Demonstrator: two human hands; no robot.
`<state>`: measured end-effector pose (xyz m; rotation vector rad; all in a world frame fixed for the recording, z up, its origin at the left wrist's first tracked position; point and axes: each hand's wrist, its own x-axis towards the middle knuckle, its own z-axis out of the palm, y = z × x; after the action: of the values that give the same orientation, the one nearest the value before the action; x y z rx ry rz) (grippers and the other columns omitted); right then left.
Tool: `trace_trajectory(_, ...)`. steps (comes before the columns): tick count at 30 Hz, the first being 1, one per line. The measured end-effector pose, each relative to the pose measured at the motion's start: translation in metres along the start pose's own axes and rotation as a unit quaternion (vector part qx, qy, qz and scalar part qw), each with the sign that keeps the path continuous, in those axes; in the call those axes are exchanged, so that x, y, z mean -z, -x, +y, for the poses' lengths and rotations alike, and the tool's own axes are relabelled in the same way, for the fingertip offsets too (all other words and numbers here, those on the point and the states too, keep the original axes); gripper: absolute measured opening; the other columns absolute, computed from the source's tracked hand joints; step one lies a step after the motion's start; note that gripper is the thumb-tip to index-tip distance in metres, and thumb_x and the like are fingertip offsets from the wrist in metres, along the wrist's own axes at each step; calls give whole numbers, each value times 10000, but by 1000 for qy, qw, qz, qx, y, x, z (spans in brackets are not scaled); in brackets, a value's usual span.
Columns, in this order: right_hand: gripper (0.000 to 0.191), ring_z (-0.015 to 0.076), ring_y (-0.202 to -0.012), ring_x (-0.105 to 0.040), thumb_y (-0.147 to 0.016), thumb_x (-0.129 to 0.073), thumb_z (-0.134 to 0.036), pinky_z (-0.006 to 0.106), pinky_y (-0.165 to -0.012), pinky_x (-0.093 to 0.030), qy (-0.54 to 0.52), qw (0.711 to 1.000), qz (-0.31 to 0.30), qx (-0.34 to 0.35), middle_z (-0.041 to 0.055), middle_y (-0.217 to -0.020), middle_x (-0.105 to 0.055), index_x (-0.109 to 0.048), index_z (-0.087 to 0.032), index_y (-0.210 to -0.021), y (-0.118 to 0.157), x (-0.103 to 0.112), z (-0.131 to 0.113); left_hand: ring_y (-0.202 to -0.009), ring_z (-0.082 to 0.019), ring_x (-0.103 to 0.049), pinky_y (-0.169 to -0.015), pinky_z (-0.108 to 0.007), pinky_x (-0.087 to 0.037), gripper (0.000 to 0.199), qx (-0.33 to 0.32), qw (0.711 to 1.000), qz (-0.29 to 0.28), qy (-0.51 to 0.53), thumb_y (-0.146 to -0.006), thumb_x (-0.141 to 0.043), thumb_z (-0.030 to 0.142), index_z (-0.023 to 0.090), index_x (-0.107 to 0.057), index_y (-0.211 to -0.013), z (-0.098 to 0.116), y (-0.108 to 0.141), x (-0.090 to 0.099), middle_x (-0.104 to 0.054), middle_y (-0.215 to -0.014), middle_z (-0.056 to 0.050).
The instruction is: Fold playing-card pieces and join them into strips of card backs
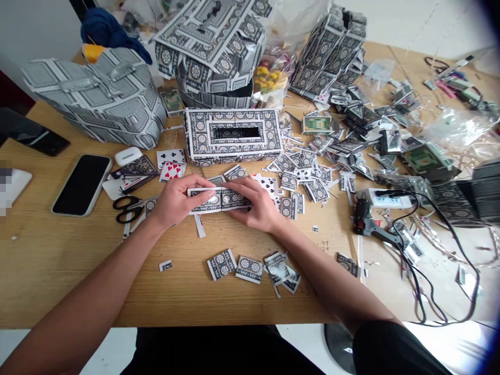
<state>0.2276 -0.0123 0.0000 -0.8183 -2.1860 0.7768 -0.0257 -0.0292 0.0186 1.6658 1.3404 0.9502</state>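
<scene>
My left hand [177,200] and my right hand [252,203] both press on a strip of joined playing-card backs [219,199], black and white with a round pattern, held flat just above the wooden table [58,260]. The fingers of both hands lie across its top, and their tips nearly meet at the middle. Several cut card pieces [222,264] lie on the table in front of my hands. Face-up playing cards [172,171] sit just beyond my left hand, and a card-covered tissue-box-like model [233,134] stands behind the strip.
Black-handled scissors [128,209] lie left of my left hand, next to a smartphone [82,185]. A corded hot glue gun [367,219] lies at the right. Heaps of card scraps [351,112] and large card-covered models [94,99] crowd the far side of the table.
</scene>
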Motion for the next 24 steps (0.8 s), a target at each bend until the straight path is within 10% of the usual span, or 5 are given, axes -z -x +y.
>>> trace_trajectory(24, 682, 312, -1234, -656, -863, -799, -321, 526, -1078, -531, -16, 999, -10, -33, 118, -1343, -680, -620, -281, -1520, 2, -1, -2, -648, -159, -706, -491, -238, -607, 329, 76, 989, 11, 123, -853, -830, 428, 210, -745, -1084, 2, 1, -8, -774, -892, -34)
